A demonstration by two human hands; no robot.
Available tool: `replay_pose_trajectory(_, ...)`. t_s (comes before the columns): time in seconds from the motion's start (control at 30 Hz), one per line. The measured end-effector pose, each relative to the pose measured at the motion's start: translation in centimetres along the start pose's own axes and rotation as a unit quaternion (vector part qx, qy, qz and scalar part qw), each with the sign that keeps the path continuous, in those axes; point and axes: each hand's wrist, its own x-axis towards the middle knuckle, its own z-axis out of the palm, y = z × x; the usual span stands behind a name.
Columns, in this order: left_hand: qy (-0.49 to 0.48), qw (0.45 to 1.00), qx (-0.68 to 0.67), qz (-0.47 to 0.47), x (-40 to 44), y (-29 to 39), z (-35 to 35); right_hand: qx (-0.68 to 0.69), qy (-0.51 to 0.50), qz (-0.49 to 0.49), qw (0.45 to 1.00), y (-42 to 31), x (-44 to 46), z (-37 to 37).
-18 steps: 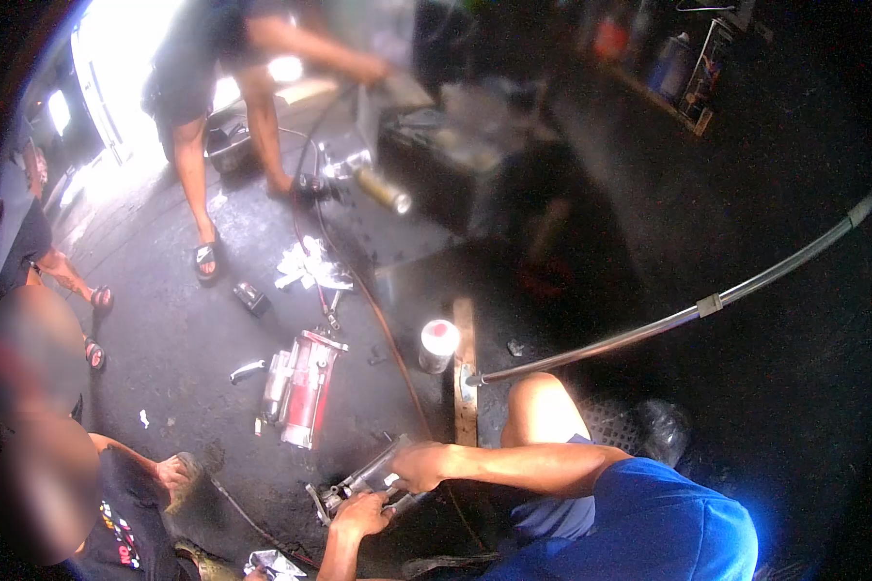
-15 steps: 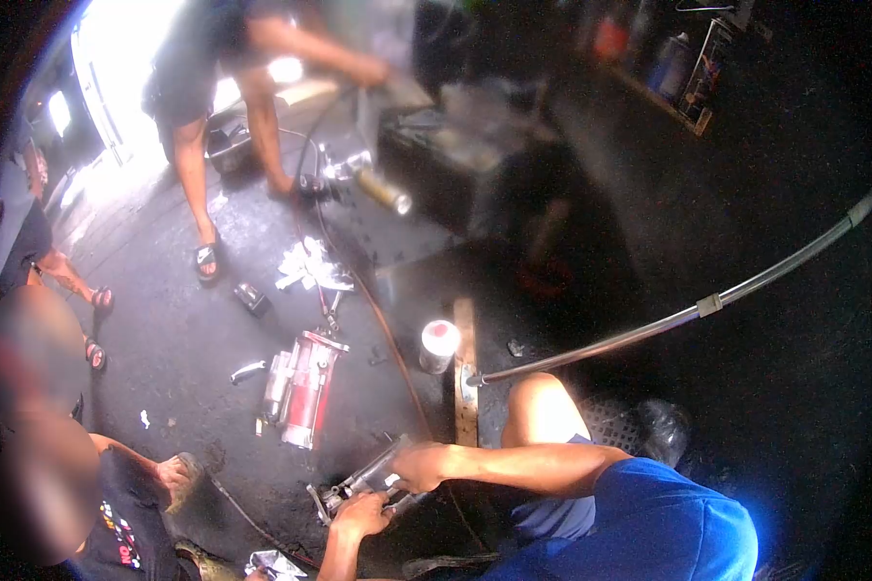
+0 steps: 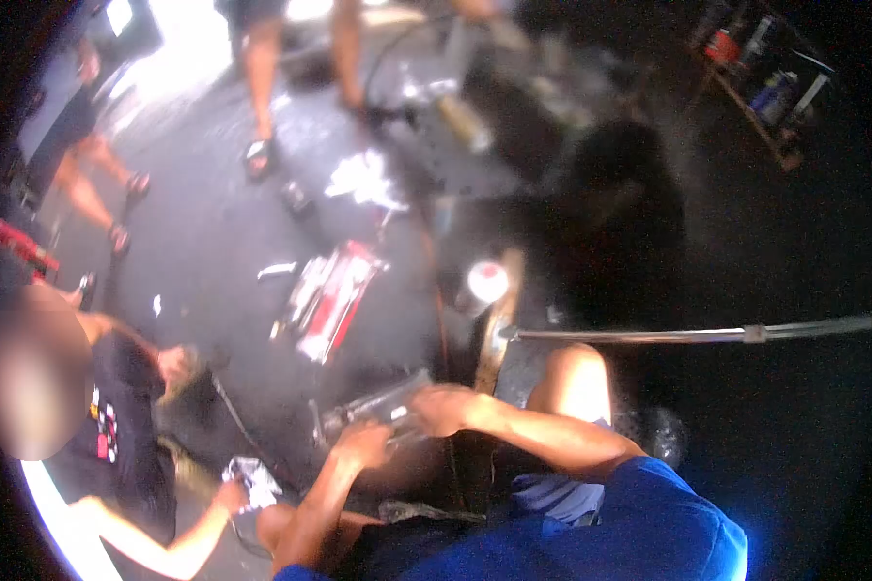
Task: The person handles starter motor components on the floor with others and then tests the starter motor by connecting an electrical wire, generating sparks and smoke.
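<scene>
A grey metal cylindrical part, which looks like a starter motor (image 3: 373, 402), is low over the dark floor in front of me, tilted. My left hand (image 3: 363, 445) is closed on its near side. Fingers of my right hand (image 3: 444, 409) wrap round its right end; motion blur hides their exact grip. Beyond it, a red and silver starter motor (image 3: 337, 302) lies on the floor, touched by neither hand. To its right stands a white can with a red mark (image 3: 486, 282), beside a wooden strip (image 3: 499, 329).
At the left, a person in a dark shirt (image 3: 131, 416) sits close, one hand by a crumpled white cloth (image 3: 252, 482). Another person's legs (image 3: 262, 87) stand at the back. A metal rod (image 3: 639, 336) extends right from the wood. White scraps (image 3: 366, 179) lie farther off.
My view has turned, so the floor items appear farther right and mostly higher. Both hands stay on the grey starter motor. At the left, the seated person's hand by the cloth has come into view.
</scene>
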Motion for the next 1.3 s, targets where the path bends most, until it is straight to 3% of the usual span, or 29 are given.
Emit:
replay_pose_trajectory(0.07,0.014,0.999,0.040,-0.010,0.0,-0.4,0.7,-0.009,-0.014,0.042,0.999,-1.5,-1.0,-1.4)
replay_pose_trajectory(0.37,0.015,1.000,0.003,0.001,0.4,-1.9,2.5,0.008,-0.012,0.056,0.998,-2.4,-1.7,-2.1)
replay_pose_trajectory(0.47,0.012,1.000,-0.016,-0.010,0.0,-1.4,2.3,0.053,0.017,0.041,0.998,-2.7,-1.8,-1.9)
replay_pose_trajectory(0.67,0.009,1.000,0.021,-0.008,-0.5,-0.6,0.7,-0.022,0.018,0.012,1.000,-2.6,-1.6,-2.2)
replay_pose_trajectory(0.8,-0.009,0.999,-0.029,-0.016,0.8,-1.8,2.6,0.013,0.003,0.042,0.999,-4.1,-2.1,-3.9)
replay_pose_trajectory(0.83,0.010,0.999,-0.049,-0.005,0.9,-1.9,3.0,-0.020,0.015,0.003,1.000,-4.0,-1.7,-3.7)
replay_pose_trajectory(1.13,0.007,0.998,-0.063,0.003,2.1,-2.8,4.4,-0.008,0.069,-0.026,0.997,-2.5,-1.5,-2.1)
replay_pose_trajectory(1.3,0.052,0.996,-0.071,-0.001,2.0,-3.1,5.2,0.013,0.032,0.007,0.999,-3.0,-1.3,-2.5)
